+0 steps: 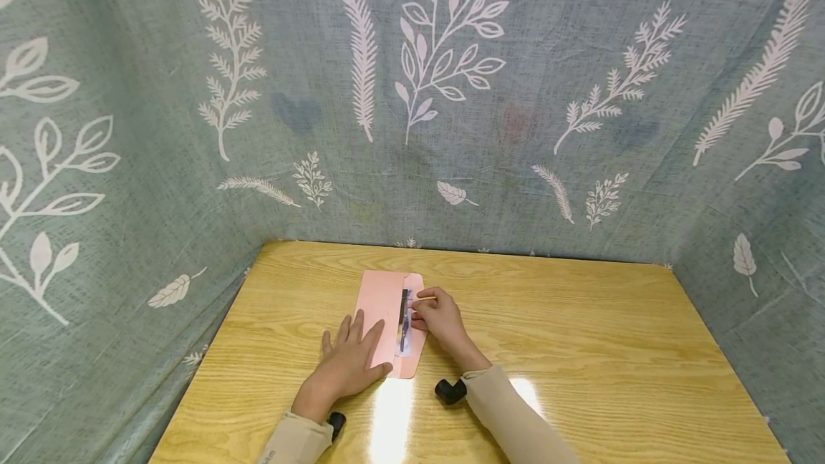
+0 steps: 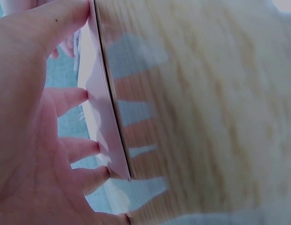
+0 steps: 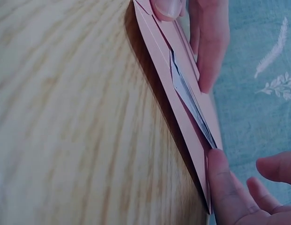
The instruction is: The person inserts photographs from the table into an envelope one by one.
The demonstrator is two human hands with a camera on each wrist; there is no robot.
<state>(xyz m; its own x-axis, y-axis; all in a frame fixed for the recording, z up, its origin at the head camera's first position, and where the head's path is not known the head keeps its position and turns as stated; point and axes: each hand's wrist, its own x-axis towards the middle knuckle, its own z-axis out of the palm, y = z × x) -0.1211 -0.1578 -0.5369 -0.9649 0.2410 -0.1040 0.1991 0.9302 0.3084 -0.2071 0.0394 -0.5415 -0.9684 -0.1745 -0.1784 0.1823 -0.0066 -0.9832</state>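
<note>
A pink envelope (image 1: 380,292) lies on the wooden table with its flap side to the right. From its opening shows a printed paper or photo (image 1: 404,331), dark and pale; the right wrist view shows it as a thin stack of edges (image 3: 187,96). My left hand (image 1: 348,364) rests on the envelope's left part, fingers spread, with its thumb by the near edge. My right hand (image 1: 445,321) is at the flap side. One of its fingertips (image 3: 219,161) touches the envelope by the end of the stack, while its other fingers stand apart from it.
The wooden table (image 1: 548,321) stretches out to the right and left of the envelope. A green-blue cloth (image 1: 361,185) with white leaf prints hangs behind it and along both sides. Each wrist wears a small black device, such as the one on the right (image 1: 450,392).
</note>
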